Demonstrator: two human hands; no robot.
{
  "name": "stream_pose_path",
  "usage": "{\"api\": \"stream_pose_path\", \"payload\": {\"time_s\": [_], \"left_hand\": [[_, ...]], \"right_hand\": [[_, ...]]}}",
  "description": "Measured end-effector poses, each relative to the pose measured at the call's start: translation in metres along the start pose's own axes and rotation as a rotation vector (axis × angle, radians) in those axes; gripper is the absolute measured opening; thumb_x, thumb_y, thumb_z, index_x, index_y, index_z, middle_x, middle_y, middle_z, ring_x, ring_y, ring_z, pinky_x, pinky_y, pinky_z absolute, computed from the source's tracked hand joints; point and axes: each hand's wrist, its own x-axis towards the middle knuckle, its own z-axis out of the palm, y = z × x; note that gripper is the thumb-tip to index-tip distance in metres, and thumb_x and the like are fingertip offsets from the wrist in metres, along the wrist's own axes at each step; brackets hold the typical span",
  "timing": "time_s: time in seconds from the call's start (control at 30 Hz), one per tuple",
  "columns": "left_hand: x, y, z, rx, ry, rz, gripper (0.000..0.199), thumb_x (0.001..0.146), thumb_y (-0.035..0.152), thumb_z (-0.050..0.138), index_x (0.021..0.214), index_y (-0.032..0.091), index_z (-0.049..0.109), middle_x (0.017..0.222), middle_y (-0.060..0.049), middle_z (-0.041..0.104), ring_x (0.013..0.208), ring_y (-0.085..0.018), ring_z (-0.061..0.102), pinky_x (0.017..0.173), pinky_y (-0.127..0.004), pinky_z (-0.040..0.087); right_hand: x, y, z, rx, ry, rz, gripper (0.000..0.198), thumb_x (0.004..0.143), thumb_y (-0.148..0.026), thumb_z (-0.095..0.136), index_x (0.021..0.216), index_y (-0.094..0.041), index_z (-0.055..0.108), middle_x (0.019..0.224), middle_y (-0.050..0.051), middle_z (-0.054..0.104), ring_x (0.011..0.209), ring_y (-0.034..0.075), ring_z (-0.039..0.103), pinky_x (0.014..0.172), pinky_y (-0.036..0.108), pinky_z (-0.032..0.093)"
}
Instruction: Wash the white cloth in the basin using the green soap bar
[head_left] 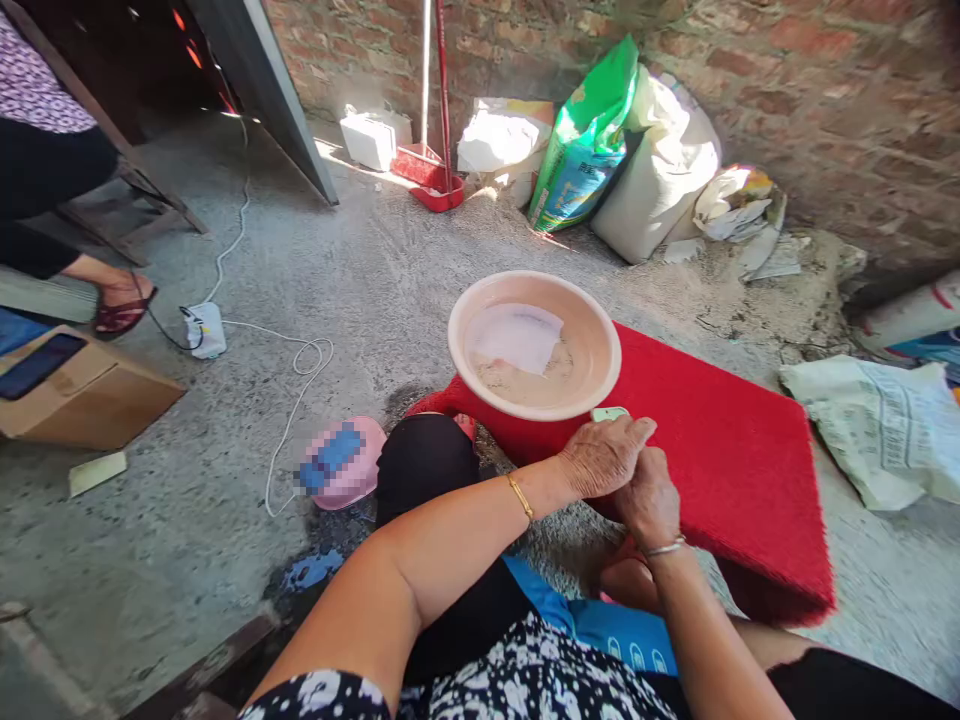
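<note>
head view: pale green item (609, 412) lay between basin (534, 411) and our left hand (606, 457), right hand (651, 502) farther; we couldn't tell either grip's closure.

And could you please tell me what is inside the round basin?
The basin holds clear liquid; a pale patch, perhaps a sheet or reflection, hides what lies beneath.
</note>
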Motion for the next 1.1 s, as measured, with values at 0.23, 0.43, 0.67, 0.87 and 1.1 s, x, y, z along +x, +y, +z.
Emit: {"api": "stream_pose_path", "payload": {"time_s": [0.23, 0.43, 0.67, 0.87, 1.1], "left_hand": [[0.001, 0.004, 0.002, -0.001, 0.042, 0.061, 0.033, 0.092, 0.016, 0.037, 0.123, 0.016, 0.051, 0.099, -0.006, 0.066, 0.085, -0.015, 0.065, 0.076, -0.027, 0.053], [0.004, 0.001, -0.004, -0.094, 0.219, 0.127, 0.034, 0.096, 0.016, 0.029, 0.123, 0.015, 0.048, 0.102, -0.007, 0.068, 0.092, -0.013, 0.065, 0.084, -0.027, 0.053], [0.002, -0.004, 0.003, -0.104, 0.281, 0.189, 0.031, 0.098, 0.023, 0.03, 0.119, 0.016, 0.051, 0.096, -0.006, 0.07, 0.084, -0.013, 0.066, 0.078, -0.027, 0.054], [0.007, -0.003, 0.003, -0.096, 0.371, 0.268, 0.028, 0.095, 0.018, 0.034, 0.115, 0.014, 0.053, 0.083, -0.005, 0.069, 0.072, -0.014, 0.065, 0.071, -0.026, 0.054], [0.009, -0.005, 0.004, -0.086, 0.388, 0.258, 0.027, 0.095, 0.018, 0.036, 0.115, 0.016, 0.054, 0.085, -0.006, 0.07, 0.074, -0.013, 0.067, 0.072, -0.025, 0.054]], "right_hand": [[-0.008, 0.055, -0.026, -0.091, 0.034, 0.191, 0.039, 0.085, -0.055, 0.054, 0.111, -0.027, 0.061, 0.095, 0.004, 0.054, 0.078, 0.018, 0.054, 0.058, 0.026, 0.033], [-0.018, 0.052, -0.031, -0.01, 0.12, 0.214, 0.041, 0.084, -0.056, 0.055, 0.11, -0.025, 0.061, 0.098, 0.006, 0.055, 0.085, 0.021, 0.057, 0.065, 0.028, 0.039], [-0.03, 0.006, -0.009, -0.015, 0.04, -0.092, 0.034, 0.088, -0.05, 0.053, 0.109, -0.025, 0.062, 0.091, 0.004, 0.055, 0.082, 0.018, 0.056, 0.068, 0.026, 0.039], [-0.051, 0.105, -0.038, -0.077, 0.074, 0.315, 0.041, 0.083, -0.054, 0.057, 0.113, -0.027, 0.061, 0.101, 0.006, 0.057, 0.088, 0.022, 0.058, 0.066, 0.029, 0.041], [-0.069, 0.145, -0.051, -0.034, 0.239, 0.468, 0.048, 0.08, -0.061, 0.054, 0.109, -0.024, 0.061, 0.104, 0.009, 0.057, 0.096, 0.026, 0.057, 0.075, 0.036, 0.045]]}}
